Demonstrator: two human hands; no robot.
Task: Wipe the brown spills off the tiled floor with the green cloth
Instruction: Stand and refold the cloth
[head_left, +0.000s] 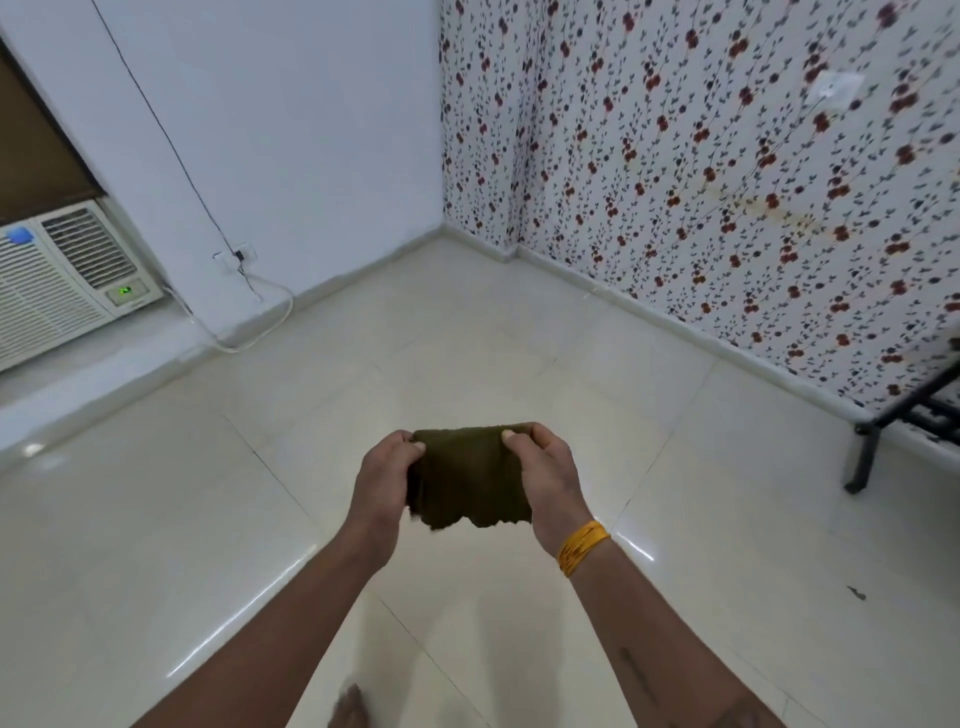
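The green cloth (470, 475) is hanging stretched sideways between my left hand (382, 480) and right hand (545, 475), both grips pinching its upper corners, well above the tiled floor (675, 467).

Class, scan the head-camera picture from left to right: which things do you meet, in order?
White window air conditioner → white wall socket with black cable → left hand → dark green cloth → right hand → yellow thread wristband → black metal furniture leg.

We count two hands, the left hand (383, 480) and right hand (545, 475), on one green cloth (470, 475). We see one air conditioner (62, 280) and one yellow wristband (582, 546).
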